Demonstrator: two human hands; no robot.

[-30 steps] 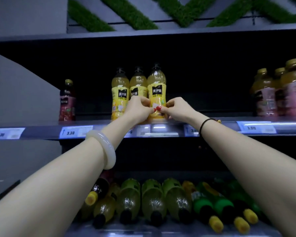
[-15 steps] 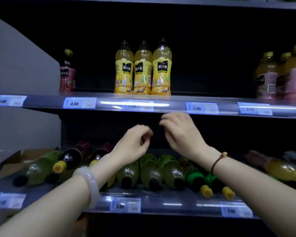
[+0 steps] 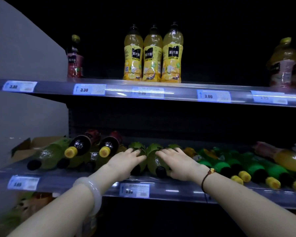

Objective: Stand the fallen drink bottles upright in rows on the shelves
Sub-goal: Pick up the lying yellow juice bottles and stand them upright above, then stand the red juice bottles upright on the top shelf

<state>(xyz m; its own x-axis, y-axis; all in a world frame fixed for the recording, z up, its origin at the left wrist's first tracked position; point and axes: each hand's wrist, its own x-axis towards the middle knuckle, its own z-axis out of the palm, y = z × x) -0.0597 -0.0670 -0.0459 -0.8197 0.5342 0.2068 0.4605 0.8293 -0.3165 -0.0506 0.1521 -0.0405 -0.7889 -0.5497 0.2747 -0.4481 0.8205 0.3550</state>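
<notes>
A dark shop shelving unit fills the view, with a grey side panel [image 3: 24,65] at the left and black shadow behind the goods.

On the upper shelf [image 3: 186,90] three yellow juice bottles [image 3: 153,53] stand upright, touching in one row. One dark red bottle [image 3: 74,57] stands alone near the panel. At the far right stand two pink-label bottles [image 3: 287,64], cut by the edge of the frame. Its front rail carries five price tags [image 3: 89,89].

On the lower shelf [image 3: 178,192] all bottles lie on their sides with the caps toward the camera. Two dark bottles [image 3: 80,145] with yellow caps lie on top of pale green bottles [image 3: 46,156] with black caps; of these I count at least five, some half hidden. To the right are green bottles [image 3: 273,170] showing four yellow caps. A cardboard box [image 3: 32,144] sits at the left end. This rail shows two tags.

Both hands lie palm down on the pale green bottles in the middle, fingers nearly straight and a little spread, not curled round anything. The left hand [image 3: 126,161] covers one bottle, and the right hand [image 3: 179,163] lies just beside it on the neighbouring ones. One pale bangle [image 3: 92,190] is on the left wrist, and one dark cord bracelet [image 3: 207,178] is on the right
</notes>
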